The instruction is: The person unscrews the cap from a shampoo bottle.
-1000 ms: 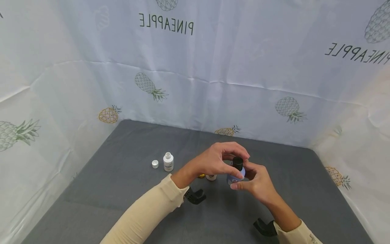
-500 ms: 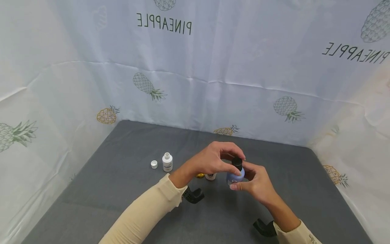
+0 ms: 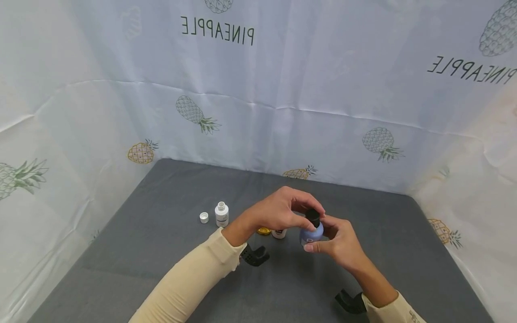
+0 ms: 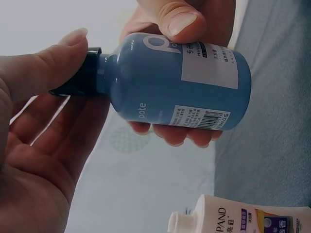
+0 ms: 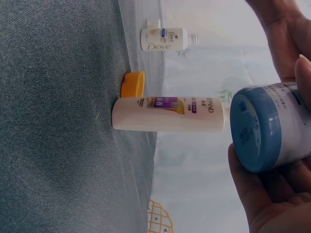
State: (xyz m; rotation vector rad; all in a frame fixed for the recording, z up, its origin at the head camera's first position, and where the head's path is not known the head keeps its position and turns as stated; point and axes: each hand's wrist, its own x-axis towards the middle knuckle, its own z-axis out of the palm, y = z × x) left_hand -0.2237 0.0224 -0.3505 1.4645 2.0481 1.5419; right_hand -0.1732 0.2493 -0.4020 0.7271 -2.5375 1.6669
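My right hand (image 3: 341, 237) grips a blue bottle (image 3: 310, 236) by its body, holding it above the table. At its top, my left hand (image 3: 284, 210) pinches the black cap (image 3: 313, 217) between thumb and fingers. The left wrist view shows the cap (image 4: 80, 77) with a short stretch of neck between it and the bottle's shoulder; whether the threads still engage I cannot tell. White labels with print and a barcode face that camera. In the right wrist view the bottle's round base (image 5: 250, 131) is toward me, with fingers around its side.
Behind the hands stands an uncapped cream bottle (image 5: 170, 114) with a purple label, partly hidden in the head view. An orange-yellow cap (image 5: 132, 85) lies beside it. Farther left are an uncapped white Dove bottle (image 3: 221, 215) and a white cap (image 3: 203, 217). Patterned curtains enclose the grey table (image 3: 161, 202).
My left hand's fingers have shifted slightly around the black cap. The right hand holds the blue bottle in nearly the same place. The yellow cap shows a little more beside the left wrist.
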